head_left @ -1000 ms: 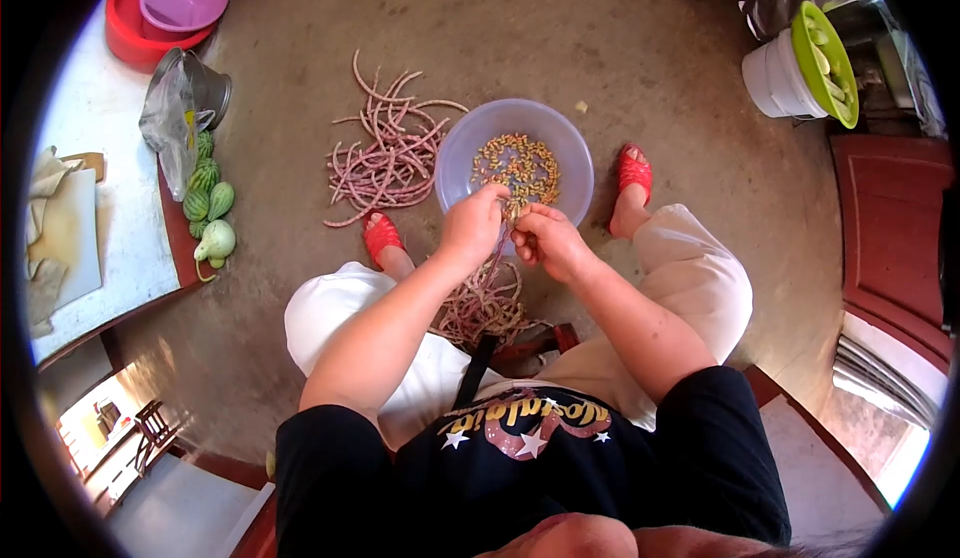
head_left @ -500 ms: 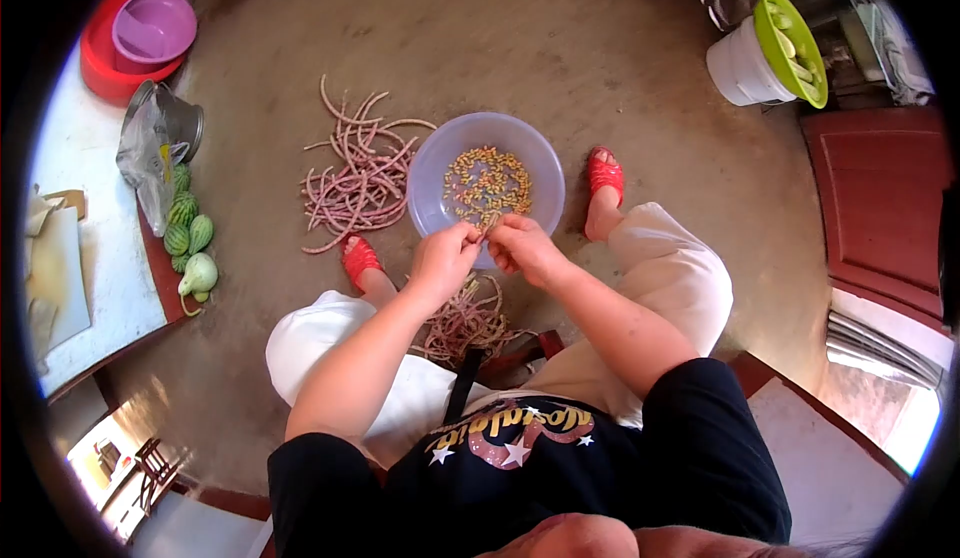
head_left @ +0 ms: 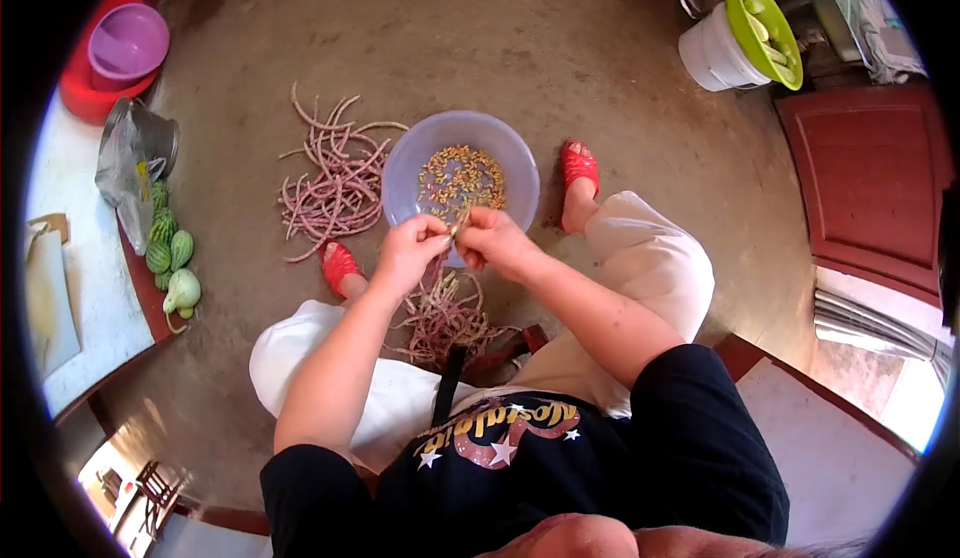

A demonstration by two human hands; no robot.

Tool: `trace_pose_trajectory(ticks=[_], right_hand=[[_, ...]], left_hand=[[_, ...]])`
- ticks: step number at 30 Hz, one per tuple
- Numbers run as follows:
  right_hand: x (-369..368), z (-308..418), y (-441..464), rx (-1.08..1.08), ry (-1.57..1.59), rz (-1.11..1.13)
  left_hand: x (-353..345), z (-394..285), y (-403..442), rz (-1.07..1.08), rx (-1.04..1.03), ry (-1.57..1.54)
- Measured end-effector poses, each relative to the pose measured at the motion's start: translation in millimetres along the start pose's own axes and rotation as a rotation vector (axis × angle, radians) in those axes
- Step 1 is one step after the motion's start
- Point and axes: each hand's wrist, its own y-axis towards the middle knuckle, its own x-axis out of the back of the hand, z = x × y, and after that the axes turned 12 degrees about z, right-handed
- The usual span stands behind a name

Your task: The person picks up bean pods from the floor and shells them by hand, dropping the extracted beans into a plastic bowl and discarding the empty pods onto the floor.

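Observation:
My left hand and my right hand meet over the near rim of a translucent bluish plastic basin. Both are closed, fingertips pinching a bean pod between them. Only a short pale stretch of the pod shows; the fingers hide the rest. Shelled beans, tan with some reddish ones, lie scattered over the basin's bottom. Left of the basin is a loose heap of long purple-pink bean pods. Below my hands, between my legs, a tangle of limp opened pods lies on the floor.
Small striped watermelons and a pale green gourd sit beside a white-topped table at left. A purple bowl rests in a red basin. A green basin tops a white bucket at right.
The whole view has shifted slightly, so things sit further left. My hands have turned at the fingertips, and a pale piece of pod now shows between them.

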Motion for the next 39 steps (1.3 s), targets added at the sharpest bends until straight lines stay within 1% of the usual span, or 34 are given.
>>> trace_pose_trajectory(ticks=[1, 2, 4, 5, 6, 9, 12, 13, 14, 16, 17, 19, 21, 24, 29, 36, 39], right_hand=[[3, 1, 2, 0.021, 0.013, -0.025], [3, 1, 5, 0.043, 0.027, -0.043], [3, 4, 6, 0.042, 0.002, -0.038], [3, 5, 6, 0.043, 0.008, -0.036], [4, 7, 5, 0.048, 0.011, -0.04], [9, 12, 6, 0.089, -0.007, -0.045], [15, 13, 7, 0.125, -0.046, -0.087], [18, 14, 7, 0.13, 0.028, -0.125], [21, 14, 8, 0.132, 0.104, -0.163], [22, 17, 8, 0.128, 0.095, -0.205], [21, 18, 7, 0.127, 0.118, -0.191], [18, 18, 7, 0.124, 0.143, -0.173], [15, 17, 9, 0.044, 0.146, -0.106], [13, 15, 10, 0.062, 0.155, -0.06], [11, 13, 12, 0.092, 0.122, -0.052], [8, 14, 11, 0.124, 0.05, -0.036], [10, 15, 11, 0.101, 0.006, -0.03]], left_hand=[[0, -5, -1, 0.044, 0.02, -0.09], [1, -6, -1, 0.016, 0.03, -0.09], [0, -8, 0, 0.06, 0.063, -0.333], [-1, -14, 0, 0.038, 0.13, -0.336], [1, -13, 1, 0.026, 0.131, -0.34], [3, -15, 8, 0.105, 0.118, -0.391], [-5, -29, 8, 0.089, 0.065, -0.312], [-5, -29, 9, 0.079, 0.064, -0.219], [-4, -27, 10, 0.08, 0.061, -0.217], [-4, -24, 12, 0.091, 0.095, 0.024], [-5, -23, 11, 0.07, 0.066, 0.068], [-7, -23, 10, 0.034, 0.052, 0.056], [-7, -22, 9, -0.008, 0.035, 0.046], [-7, -17, 11, -0.013, 0.048, 0.03], [-4, -15, 11, -0.014, 0.083, -0.261], [-4, -19, 9, -0.018, 0.125, -0.349], [-4, -23, 9, -0.002, 0.162, -0.383]])
